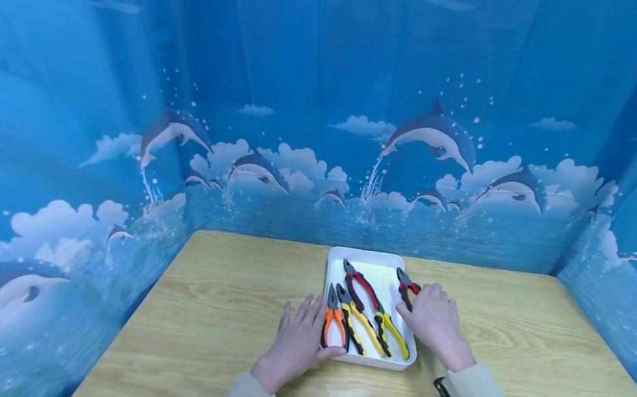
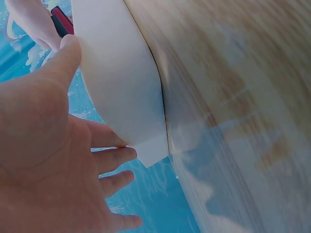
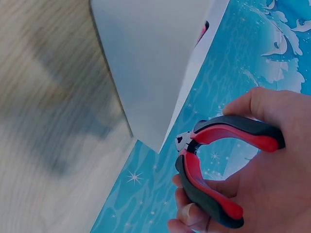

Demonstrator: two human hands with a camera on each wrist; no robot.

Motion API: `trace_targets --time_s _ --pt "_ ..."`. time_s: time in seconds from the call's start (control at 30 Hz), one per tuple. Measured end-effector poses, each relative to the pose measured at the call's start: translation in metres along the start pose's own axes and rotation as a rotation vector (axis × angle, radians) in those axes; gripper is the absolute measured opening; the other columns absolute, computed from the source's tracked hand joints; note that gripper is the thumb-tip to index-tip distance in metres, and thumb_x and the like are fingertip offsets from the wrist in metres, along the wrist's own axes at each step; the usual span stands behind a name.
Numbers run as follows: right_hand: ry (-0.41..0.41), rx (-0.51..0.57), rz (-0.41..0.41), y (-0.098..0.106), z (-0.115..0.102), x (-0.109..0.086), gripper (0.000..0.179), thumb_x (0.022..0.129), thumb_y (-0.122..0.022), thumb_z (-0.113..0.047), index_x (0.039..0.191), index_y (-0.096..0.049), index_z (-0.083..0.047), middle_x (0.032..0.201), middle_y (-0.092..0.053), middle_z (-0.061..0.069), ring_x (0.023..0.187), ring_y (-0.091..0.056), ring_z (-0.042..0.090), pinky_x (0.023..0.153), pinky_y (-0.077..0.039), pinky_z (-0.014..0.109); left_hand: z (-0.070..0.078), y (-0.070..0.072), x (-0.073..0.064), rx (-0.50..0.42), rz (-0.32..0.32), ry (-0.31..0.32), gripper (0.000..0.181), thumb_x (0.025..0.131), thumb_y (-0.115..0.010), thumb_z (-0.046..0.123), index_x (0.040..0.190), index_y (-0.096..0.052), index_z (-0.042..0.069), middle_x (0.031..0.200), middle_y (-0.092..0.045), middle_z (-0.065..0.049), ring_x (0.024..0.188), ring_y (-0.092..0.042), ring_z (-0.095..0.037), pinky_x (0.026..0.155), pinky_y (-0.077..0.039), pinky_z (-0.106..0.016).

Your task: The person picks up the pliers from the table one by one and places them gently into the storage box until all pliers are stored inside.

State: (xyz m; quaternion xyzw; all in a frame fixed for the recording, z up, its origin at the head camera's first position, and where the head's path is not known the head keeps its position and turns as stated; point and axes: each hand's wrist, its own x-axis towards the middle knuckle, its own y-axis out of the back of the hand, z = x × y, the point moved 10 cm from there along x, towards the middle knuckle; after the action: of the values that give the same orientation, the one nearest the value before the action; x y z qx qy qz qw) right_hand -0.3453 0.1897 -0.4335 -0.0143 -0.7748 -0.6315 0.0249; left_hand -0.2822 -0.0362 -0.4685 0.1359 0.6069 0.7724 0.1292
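My right hand (image 1: 437, 317) holds a pair of red-and-black-handled pliers (image 3: 200, 183) at the tray's right side. Their two handles stand spread apart, with the thumb side on one and fingertips by the other. Beside the left edge of a white tray (image 1: 383, 278), my left hand (image 1: 299, 337) has its fingers straight, the thumb along the front rim. Inside the tray lie orange-handled pliers (image 1: 329, 321), yellow-and-black pliers (image 1: 365, 325), longer red-and-black pliers (image 1: 366, 288) and another yellow-handled pair (image 1: 397, 336), whose head is hidden.
The tray stands at the back of a wooden table (image 1: 244, 282), its far end near the table's back edge (image 1: 267, 238). A blue curtain (image 1: 307, 92) printed with dolphins hangs behind and on both sides.
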Motion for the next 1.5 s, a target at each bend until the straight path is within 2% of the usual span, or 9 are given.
trace_targets --time_s 0.3,0.57,0.8,1.07,1.3,1.5 --pt "0.026 0.002 -0.009 0.001 -0.006 0.007 0.058 0.095 -0.061 -0.04 0.1 -0.052 0.017 0.094 -0.05 0.025 0.081 -0.053 0.036 0.075 -0.046 0.053 0.001 0.002 -0.002 -0.013 0.002 -0.003 0.096 0.092 -0.056 0.067 0.157 -0.033 0.001 0.165 -0.027 -0.017 0.153 -0.022 -0.037 0.119 -0.015 -0.069" --pt "0.021 -0.026 -0.068 -0.004 -0.011 0.014 0.062 0.095 -0.06 -0.044 0.105 -0.053 0.017 0.095 -0.05 0.024 0.082 -0.053 0.035 0.078 -0.048 0.052 0.0 0.001 -0.001 -0.016 0.006 0.009 0.096 0.092 -0.055 0.069 0.157 -0.033 0.001 0.165 -0.027 -0.017 0.153 -0.021 -0.037 0.119 -0.014 -0.069" --pt "0.048 -0.036 -0.06 -0.006 -0.019 0.02 0.062 0.095 -0.06 -0.044 0.102 -0.055 0.017 0.097 -0.053 0.026 0.084 -0.056 0.037 0.081 -0.048 0.055 0.001 0.0 -0.001 -0.001 -0.003 0.023 0.097 0.091 -0.055 0.07 0.157 -0.033 0.002 0.165 -0.027 -0.016 0.153 -0.021 -0.037 0.12 -0.015 -0.068" --pt "0.03 -0.052 -0.109 -0.013 -0.026 0.032 0.067 0.096 -0.061 -0.046 0.111 -0.055 0.019 0.101 -0.052 0.026 0.084 -0.054 0.035 0.084 -0.047 0.054 0.002 -0.001 -0.002 0.002 -0.002 0.02 0.097 0.092 -0.053 0.07 0.158 -0.032 0.002 0.165 -0.025 -0.016 0.153 -0.02 -0.037 0.119 -0.014 -0.069" --pt "0.027 -0.042 -0.138 -0.018 -0.032 0.037 0.065 0.096 -0.062 -0.047 0.109 -0.055 0.016 0.101 -0.052 0.026 0.085 -0.054 0.035 0.085 -0.047 0.053 0.003 0.0 -0.003 0.014 -0.006 0.015 0.097 0.092 -0.053 0.07 0.158 -0.031 0.002 0.165 -0.025 -0.016 0.153 -0.02 -0.037 0.119 -0.016 -0.069" --pt "0.035 -0.048 -0.131 -0.019 -0.035 0.043 0.066 0.097 -0.059 -0.044 0.109 -0.054 0.02 0.1 -0.052 0.027 0.089 -0.055 0.038 0.09 -0.047 0.055 0.002 0.0 -0.003 0.003 0.001 0.013 0.096 0.092 -0.054 0.069 0.158 -0.032 0.002 0.165 -0.025 -0.017 0.153 -0.021 -0.037 0.119 -0.015 -0.069"
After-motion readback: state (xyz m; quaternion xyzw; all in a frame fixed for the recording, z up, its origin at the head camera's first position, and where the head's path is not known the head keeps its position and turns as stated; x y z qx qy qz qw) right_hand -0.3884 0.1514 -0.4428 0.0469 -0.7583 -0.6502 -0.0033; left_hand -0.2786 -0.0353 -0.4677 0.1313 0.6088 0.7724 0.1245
